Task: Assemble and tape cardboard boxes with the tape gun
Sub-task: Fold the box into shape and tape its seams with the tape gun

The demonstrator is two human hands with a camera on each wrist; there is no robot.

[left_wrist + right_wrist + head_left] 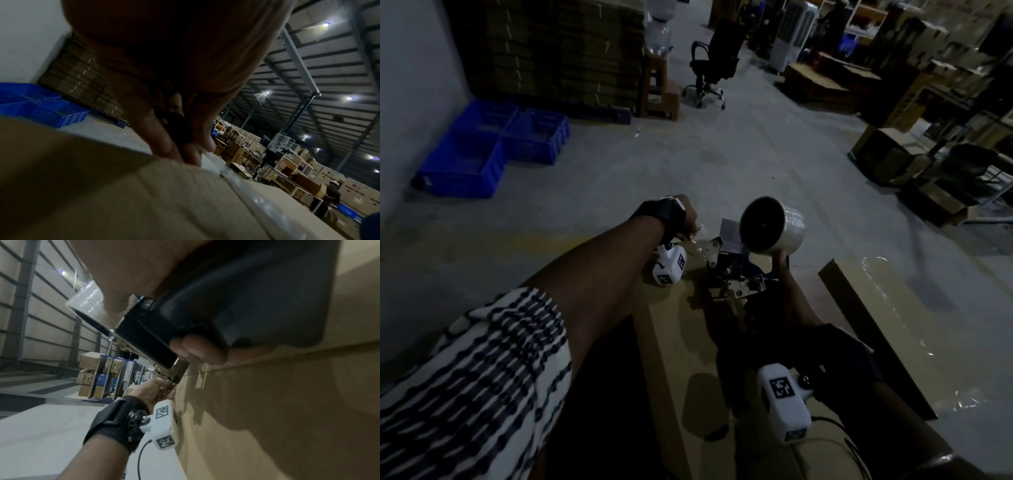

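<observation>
Holding firm: your right hand [197,350] wraps the tape gun [736,274] handle.
Tape end: left hand [683,214] pinches thin, clingy film; keep it taut.
Box [671,342]: light, flexes; press along the seam.

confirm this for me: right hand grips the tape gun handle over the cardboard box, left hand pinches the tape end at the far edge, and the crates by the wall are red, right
Not quite: the crates by the wall are blue, as the head view shows. The rest stands: the right hand grips the tape gun handle over the cardboard box, and the left hand pinches the tape end at its far edge.
</observation>
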